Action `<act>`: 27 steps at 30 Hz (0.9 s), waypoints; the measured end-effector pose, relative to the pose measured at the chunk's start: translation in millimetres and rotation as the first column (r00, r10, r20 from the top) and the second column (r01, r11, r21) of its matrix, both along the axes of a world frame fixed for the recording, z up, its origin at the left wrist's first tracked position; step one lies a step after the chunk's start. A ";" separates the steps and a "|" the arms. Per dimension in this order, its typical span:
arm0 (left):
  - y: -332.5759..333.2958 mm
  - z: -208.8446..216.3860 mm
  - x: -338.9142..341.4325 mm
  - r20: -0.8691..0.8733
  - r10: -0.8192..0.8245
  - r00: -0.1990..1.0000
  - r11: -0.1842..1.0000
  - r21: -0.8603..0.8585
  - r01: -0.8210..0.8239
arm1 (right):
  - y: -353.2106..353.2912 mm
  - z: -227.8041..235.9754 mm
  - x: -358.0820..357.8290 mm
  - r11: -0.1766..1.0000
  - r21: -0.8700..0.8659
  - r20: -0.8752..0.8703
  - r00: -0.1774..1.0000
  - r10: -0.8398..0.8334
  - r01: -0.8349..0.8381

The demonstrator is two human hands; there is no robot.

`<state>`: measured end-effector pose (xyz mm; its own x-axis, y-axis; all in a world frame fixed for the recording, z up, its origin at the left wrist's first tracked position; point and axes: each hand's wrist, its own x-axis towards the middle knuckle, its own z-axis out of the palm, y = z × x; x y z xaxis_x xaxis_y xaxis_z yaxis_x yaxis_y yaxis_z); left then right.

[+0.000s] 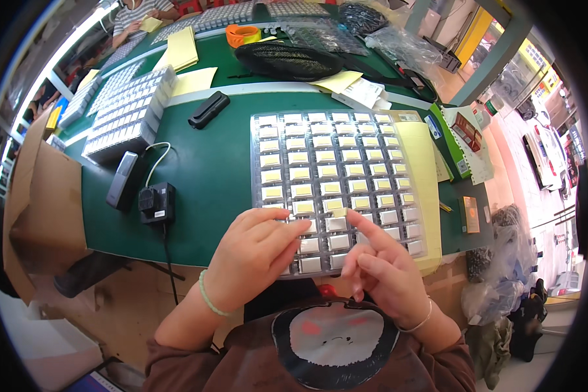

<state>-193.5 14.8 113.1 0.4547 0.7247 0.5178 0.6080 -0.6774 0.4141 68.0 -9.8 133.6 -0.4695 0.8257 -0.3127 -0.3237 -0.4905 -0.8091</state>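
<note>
A clear plastic tray (256,140) on the table holds rows of small white blocks (310,264). The blocks in the far rows carry pale yellow stickers (326,170); several in the near rows show plain white tops. Over the tray's near left part reaches my left hand (255,248), fingers stretched forward, one fingertip at a block; its thumb is mostly hidden. My right hand (385,264) has its index finger extended and the others curled. At that index fingertip is a small yellow sticker (338,212), just above a white block.
Stacked filled trays (127,114) stand at the left. A black power adapter (157,204), a dark handheld device (121,181) and a black case (209,110) lie nearby. Yellow sheets (419,163) stick out under the tray. A cardboard box (46,202) borders the left edge. Another person (140,18) sits far left.
</note>
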 end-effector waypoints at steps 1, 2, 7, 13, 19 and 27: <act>1.2 0.2 0.4 0.055 0.009 0.998 1.000 -0.021 -0.008 | -0.4 0.6 -3.5 0.999 -0.046 -0.041 0.999 0.019 -0.021; 2.5 0.4 0.8 0.108 0.019 0.994 0.999 -0.043 -0.014 | -1.6 -0.3 -8.9 0.995 -0.091 -0.083 0.996 0.036 -0.043; 2.2 -8.9 1.8 0.277 0.054 0.959 0.994 -0.111 -0.024 | -12.9 -12.3 -31.5 0.957 -0.252 -0.267 0.961 0.073 -0.143; 4.7 -16.6 -1.5 0.285 0.024 0.958 0.995 -0.100 0.005 | -16.8 -16.1 -33.1 0.962 -0.264 -0.244 0.970 -0.004 -0.063; 4.1 -21.2 -1.9 0.223 0.024 0.974 0.998 -0.060 -0.011 | -17.2 -19.3 -34.5 0.963 -0.266 -0.253 0.967 -0.018 -0.051; 0.5 -19.5 -1.7 0.193 0.053 0.980 0.996 -0.087 -0.037 | -17.5 -19.3 -36.2 0.965 -0.259 -0.236 0.971 -0.016 -0.047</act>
<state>-195.2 15.4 93.6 0.3166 0.7861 0.5308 0.5390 -0.6096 0.5812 31.8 -27.3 114.3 -0.5675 0.7219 -0.3959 -0.4795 -0.6807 -0.5538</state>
